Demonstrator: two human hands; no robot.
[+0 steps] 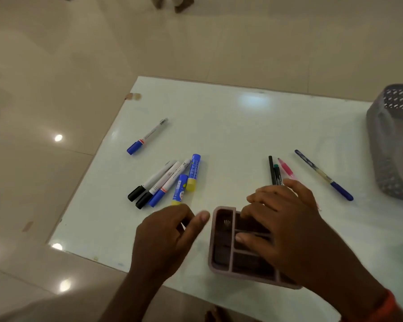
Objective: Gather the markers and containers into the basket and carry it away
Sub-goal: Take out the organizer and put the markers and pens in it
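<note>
A mauve divided container [221, 247] stands near the table's front edge. My right hand [289, 228] rests over it, fingers reaching into its compartments. My left hand [165, 235] hovers just left of it, fingers apart, holding nothing. Left of centre lie several whiteboard markers [159, 182] and two blue-and-yellow glue sticks [192, 173]. A lone blue-capped marker [147, 137] lies farther back left. Thin black, green and pink pens [277, 170] lie beyond my right hand, and a long blue pen [323, 175] lies to their right. The grey perforated basket [386, 159] stands at the right edge, partly out of frame.
The white table [230, 126] stands on a glossy beige tiled floor [56, 89]. Its left and far edges are in view. A person's feet [172, 3] show at the top of the frame.
</note>
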